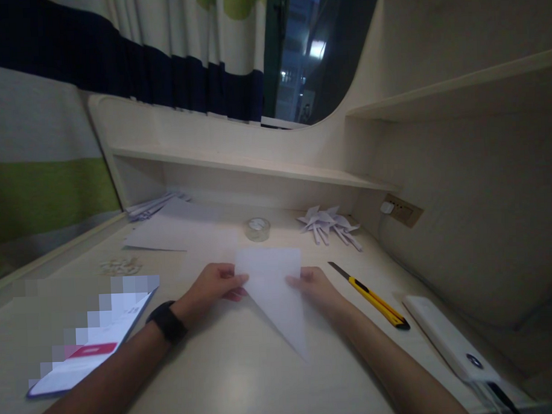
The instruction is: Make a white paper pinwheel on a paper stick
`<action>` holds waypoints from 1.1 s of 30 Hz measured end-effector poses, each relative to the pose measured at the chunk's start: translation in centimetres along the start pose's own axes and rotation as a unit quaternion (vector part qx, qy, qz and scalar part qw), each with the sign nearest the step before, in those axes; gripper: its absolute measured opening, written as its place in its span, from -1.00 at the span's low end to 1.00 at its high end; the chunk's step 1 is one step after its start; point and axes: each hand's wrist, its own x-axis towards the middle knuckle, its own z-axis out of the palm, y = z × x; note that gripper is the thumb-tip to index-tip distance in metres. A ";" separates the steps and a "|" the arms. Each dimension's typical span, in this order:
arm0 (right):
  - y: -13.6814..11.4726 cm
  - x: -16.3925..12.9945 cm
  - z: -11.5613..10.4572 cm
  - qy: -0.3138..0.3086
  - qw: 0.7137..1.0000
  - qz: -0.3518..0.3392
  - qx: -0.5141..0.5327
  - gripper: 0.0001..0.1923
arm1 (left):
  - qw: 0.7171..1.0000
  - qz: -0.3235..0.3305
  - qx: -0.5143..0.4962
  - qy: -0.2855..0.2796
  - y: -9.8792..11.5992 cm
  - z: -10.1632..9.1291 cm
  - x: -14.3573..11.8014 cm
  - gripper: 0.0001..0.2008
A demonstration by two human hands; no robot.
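Observation:
A white sheet of paper, folded into a triangle with its point toward me, lies on the pale desk. My left hand pinches its left edge, and a black watch sits on that wrist. My right hand holds the paper's right edge with the fingertips on top. Both hands press the paper against the desk.
A yellow utility knife with its blade out lies right of my right hand. A white power bank, a tape roll, folded paper shapes, loose sheets and a phone lie around.

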 end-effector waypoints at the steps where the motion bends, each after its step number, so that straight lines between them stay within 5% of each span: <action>1: 0.0 0.0 0.0 0.001 1.000 0.001 0.007 -0.60 | 1.000 -0.003 0.007 -0.004 -0.1 0.0 0.0 -0.71; 15: 0.6 0.3 -0.5 -0.025 0.993 -0.006 0.118 -0.62 | 0.997 0.056 0.005 -0.059 0.1 -0.8 0.0 -0.76; 33: -0.8 -0.2 -0.7 -0.021 0.989 0.041 0.140 -0.77 | 0.994 0.027 -0.057 -0.087 0.2 -1.6 -0.1 -0.82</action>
